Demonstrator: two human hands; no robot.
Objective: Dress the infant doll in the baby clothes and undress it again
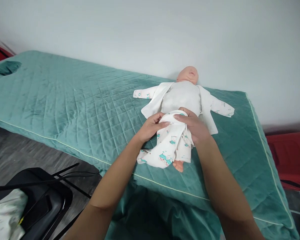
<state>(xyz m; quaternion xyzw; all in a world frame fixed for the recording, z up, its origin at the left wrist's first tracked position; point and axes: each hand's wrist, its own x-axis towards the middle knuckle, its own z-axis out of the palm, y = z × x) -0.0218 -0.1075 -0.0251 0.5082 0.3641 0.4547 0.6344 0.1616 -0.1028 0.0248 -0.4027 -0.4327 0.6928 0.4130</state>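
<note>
A baby doll [187, 75] lies on its back on a teal quilted bed [72, 106], head toward the wall. It wears an open white printed top [156, 100] with the sleeves spread out. White printed trousers [168, 146] cover its legs, and one bare foot [178, 165] pokes out at the bottom. My left hand [150, 127] grips the trousers' waistband on the left side. My right hand [193, 125] grips the same waistband on the right, fingers curled over the cloth at the doll's belly.
A face hole [5, 67] sits at the bed's far left end. A black chair [37, 196] with light cloth [3, 215] on it stands on the grey floor at lower left. Something red [290, 160] lies right of the bed. A pale wall runs behind.
</note>
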